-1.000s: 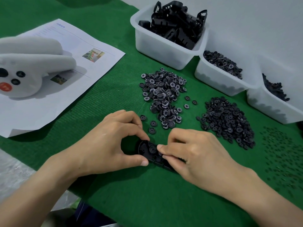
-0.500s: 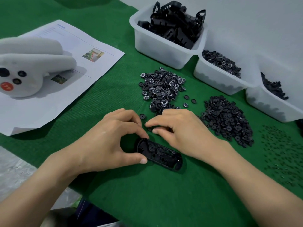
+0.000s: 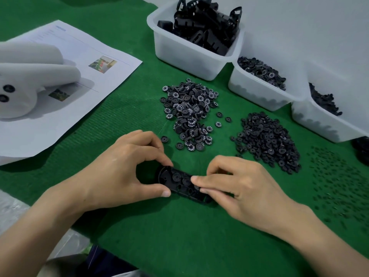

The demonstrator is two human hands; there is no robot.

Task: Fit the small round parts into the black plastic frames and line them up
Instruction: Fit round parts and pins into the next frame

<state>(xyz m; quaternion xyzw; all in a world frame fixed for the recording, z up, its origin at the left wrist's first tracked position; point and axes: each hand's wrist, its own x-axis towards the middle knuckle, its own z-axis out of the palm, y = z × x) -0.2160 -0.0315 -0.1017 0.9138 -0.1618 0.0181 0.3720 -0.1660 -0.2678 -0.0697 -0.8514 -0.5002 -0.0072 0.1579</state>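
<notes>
Green felt covers the table. Close to the front edge a black frame lies flat on the felt, its length running left to right, with a few round parts seated in it. The left hand holds the frame's left end, its grip pinching that end between curled forefinger and thumb. The right hand covers the right end. Its grip is also pinched, thumb and forefinger tips close together on the frame. Whether a part sits between them cannot be told.

Behind the hands lies a pile of numbered discs. To its right is a pile of plain dark rings, and at far right a scatter of tiny black bits.

Three white tubs stand along the back. The left tub holds spare frames. The middle tub and the right tub hold small dark parts.

At far left a printed sheet of paper lies under a white padded object.
</notes>
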